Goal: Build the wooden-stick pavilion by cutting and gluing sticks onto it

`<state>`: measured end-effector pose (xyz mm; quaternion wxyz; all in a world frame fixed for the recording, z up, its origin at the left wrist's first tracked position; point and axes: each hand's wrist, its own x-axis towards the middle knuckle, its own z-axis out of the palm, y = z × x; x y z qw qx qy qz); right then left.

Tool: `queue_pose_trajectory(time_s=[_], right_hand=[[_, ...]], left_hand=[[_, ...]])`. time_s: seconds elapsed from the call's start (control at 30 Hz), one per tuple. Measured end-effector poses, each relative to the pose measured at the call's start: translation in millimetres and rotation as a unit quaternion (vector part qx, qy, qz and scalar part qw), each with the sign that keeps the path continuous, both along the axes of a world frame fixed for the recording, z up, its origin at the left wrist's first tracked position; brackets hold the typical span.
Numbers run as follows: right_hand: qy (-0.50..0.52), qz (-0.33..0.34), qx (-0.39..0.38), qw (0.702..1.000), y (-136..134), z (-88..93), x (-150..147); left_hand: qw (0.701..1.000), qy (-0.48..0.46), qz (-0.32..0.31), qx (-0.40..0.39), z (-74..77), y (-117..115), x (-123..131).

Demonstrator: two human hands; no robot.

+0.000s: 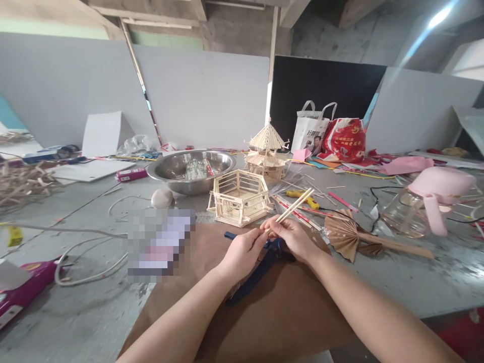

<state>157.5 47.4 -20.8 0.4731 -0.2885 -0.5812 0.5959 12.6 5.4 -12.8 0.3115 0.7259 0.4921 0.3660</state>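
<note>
This is a rough craft workshop, walled with grey boards (204,96) under bare concrete. Just beyond the left hand (242,254) and right hand (293,237), which pinch thin sticks (297,204), stands a stick house frame (240,196), with a finished stick pagoda (265,148) behind it. Blue cutters (249,282) lie on brown paper (283,312) beneath the hands; loose sticks (22,181) heap far to their left, paper scraps (404,164) far right.

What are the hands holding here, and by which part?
A few thin wooden sticks, pinched at their near ends by both the left hand and the right hand; the far ends point away, free.
</note>
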Motion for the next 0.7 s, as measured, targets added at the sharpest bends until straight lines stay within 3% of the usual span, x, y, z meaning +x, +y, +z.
queue_pose_trajectory(time_s=[0.1,0.17,0.3,0.37,0.43,0.57,0.7], right_hand=[[0.087,-0.081,-0.033,0.992,6.4,-0.3,4.5],[0.117,-0.123,-0.055,0.984,13.4,-1.9,8.6],[0.110,-0.130,-0.094,0.981,23.2,-8.3,12.3],[0.097,-0.121,-0.095,0.983,24.4,-11.2,11.6],[0.081,-0.121,-0.084,0.986,24.0,-13.0,10.6],[0.030,-0.136,-0.071,0.988,22.6,-13.7,9.7],[0.009,-0.135,-0.067,0.989,22.3,-13.6,10.2]], left_hand=[[0.994,0.044,0.081,0.051,-0.2,3.4,-6.0],[0.985,0.024,0.160,0.060,-1.9,8.2,-11.0],[0.954,-0.065,0.292,0.019,-5.5,21.1,-22.5],[0.944,-0.095,0.315,-0.018,-5.9,26.7,-27.7],[0.949,-0.110,0.288,-0.066,-4.6,30.2,-31.4],[0.962,-0.132,0.172,-0.168,1.5,30.5,-32.9],[0.964,-0.141,0.126,-0.185,5.9,27.2,-30.5]])
